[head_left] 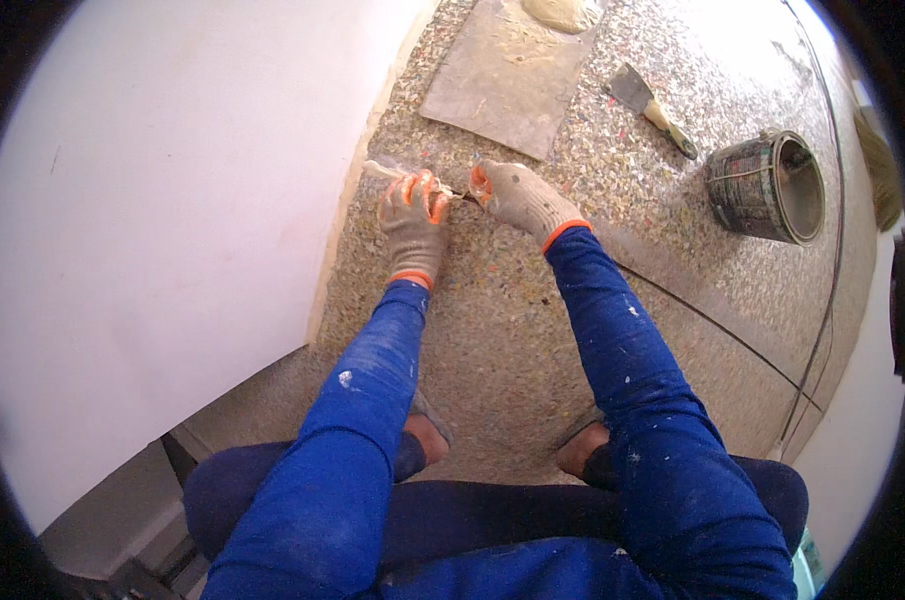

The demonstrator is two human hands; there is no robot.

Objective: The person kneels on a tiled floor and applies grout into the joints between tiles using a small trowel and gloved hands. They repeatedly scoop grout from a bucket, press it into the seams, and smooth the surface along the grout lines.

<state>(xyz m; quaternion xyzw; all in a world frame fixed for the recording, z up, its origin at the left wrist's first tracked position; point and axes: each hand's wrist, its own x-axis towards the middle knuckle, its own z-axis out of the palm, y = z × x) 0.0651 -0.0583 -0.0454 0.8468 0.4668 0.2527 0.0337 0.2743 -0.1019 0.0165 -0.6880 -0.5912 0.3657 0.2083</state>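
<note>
A: Largest first. What takes up the left side?

B: One white wall (163,200), plain. Next to it one speckled terrazzo floor (533,330), with one dark cable (713,325) crossing it toward the right.

A: Things on the floor?

B: One flat grey board (508,85) at top centre, a lump of pale filler (565,12) on its far end. One dented metal can (768,187) lying on its side, mouth to the right. One putty knife (653,108) between board and can, wooden handle, apart from both.

A: The person?

B: Crouched, two blue sleeves spotted with paint, two bare feet below. Two knit gloves with orange tips.

A: Hands?

B: Left hand (413,215) sits at the foot of the wall, grip pressed together around one thin pale tool (388,170) that points toward the wall. Right hand (518,195) just beside it, fingertips curled and pinching at the tool's near end. What the tool is exactly, cannot tell.

A: Gap between hands?

B: Nearly touching.
</note>
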